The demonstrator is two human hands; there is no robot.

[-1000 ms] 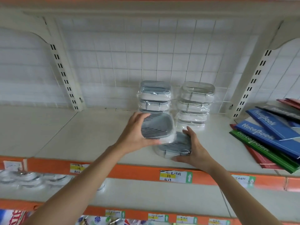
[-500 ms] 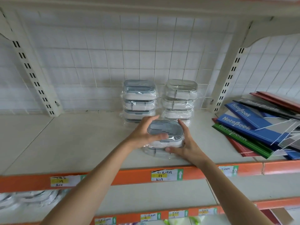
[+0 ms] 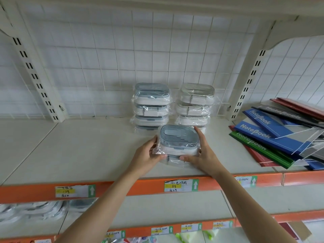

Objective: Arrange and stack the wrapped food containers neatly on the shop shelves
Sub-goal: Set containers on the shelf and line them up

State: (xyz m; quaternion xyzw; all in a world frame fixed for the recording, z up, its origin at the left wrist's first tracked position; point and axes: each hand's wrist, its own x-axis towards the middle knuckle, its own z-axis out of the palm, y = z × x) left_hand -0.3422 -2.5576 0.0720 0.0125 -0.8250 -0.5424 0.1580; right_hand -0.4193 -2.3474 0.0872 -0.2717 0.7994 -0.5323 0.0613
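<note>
**Holding a two-high stack at the shelf front**

Gripping two plastic-wrapped, grey-lidded oval food containers point(image 3: 178, 140), stacked one on another, my left hand point(image 3: 146, 157) and right hand point(image 3: 204, 155) clasp opposite sides. Contents cannot be told. They rest on the cream metal shelf point(image 3: 78, 151). Behind stand two wrapped stacks: grey-lidded point(image 3: 151, 106), clear-lidded point(image 3: 195, 104). Coloured notebooks point(image 3: 278, 135) lie right.

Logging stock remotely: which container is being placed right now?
On the shelf above the orange price rail, two wrapped stacks stand at the back. In front lies a pair; the top container is it, held by both hands, its ridged blue-grey lid facing up.
</note>
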